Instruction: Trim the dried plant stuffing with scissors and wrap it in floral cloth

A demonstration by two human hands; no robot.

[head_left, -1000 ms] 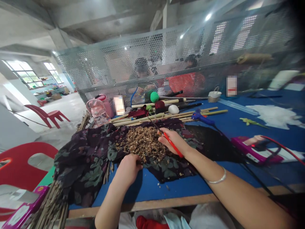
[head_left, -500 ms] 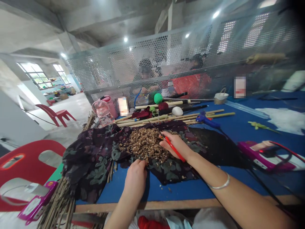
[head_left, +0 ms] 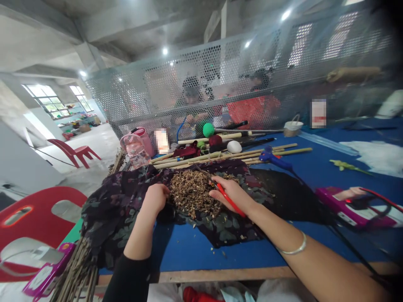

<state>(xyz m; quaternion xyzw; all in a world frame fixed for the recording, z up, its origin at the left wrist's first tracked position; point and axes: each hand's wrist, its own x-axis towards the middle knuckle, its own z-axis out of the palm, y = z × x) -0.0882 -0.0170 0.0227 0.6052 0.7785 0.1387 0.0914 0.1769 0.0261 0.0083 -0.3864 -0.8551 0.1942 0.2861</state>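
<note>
A heap of short brown plant cuttings [head_left: 192,195] lies on a dark floral cloth [head_left: 116,201]. At the heap's left edge, my left hand [head_left: 155,198] is closed with its fingers curled over a dark fold of the cloth; the fingertips are partly hidden. My right hand [head_left: 231,193] rests at the right side of the heap, wrapped around red-handled shears [head_left: 229,198]. Their dark blades point up and left over the cuttings.
Behind the cloth lie long bamboo sticks [head_left: 201,160], a white ball [head_left: 234,147], a green ball [head_left: 208,130] and a blue glue gun [head_left: 273,158]. A purple power strip [head_left: 336,205] sits right. Bundled twigs [head_left: 72,268] stand left. A mesh partition [head_left: 141,92] separates people beyond.
My left hand has moved left and away from me, from the front of the heap to its left edge, and the cloth's front fold has shifted. The right hand stays nearly still with the shears.
</note>
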